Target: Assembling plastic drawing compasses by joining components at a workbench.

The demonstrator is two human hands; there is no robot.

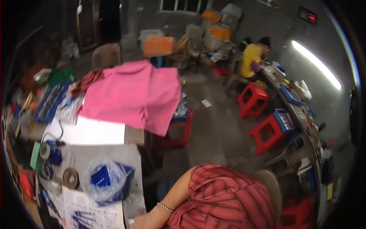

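Observation:
At the lower edge my right hand [149, 221] rests by the corner of a work table [132, 162], with a beaded bracelet on the wrist and a red plaid sleeve above. Its fingers are blurred and cut off by the frame, so what they hold, if anything, is unclear. A small whitish bit lies by the fingertips. Closest to it is a printed sheet [93, 210] with blue pen-like shapes on it. A clear plastic bag with blue contents [102, 177] stands behind the sheet, beside a brown tape roll [71, 178]. My left hand is out of view.
A pink cloth [133, 97] covers things beyond a white sheet [95, 130]. Blue trays [52, 102] stand at far left. Red stools [253, 100] line the right-hand bench, where a person in yellow [250, 61] sits. A chair back [272, 187] rises beside my plaid shirt.

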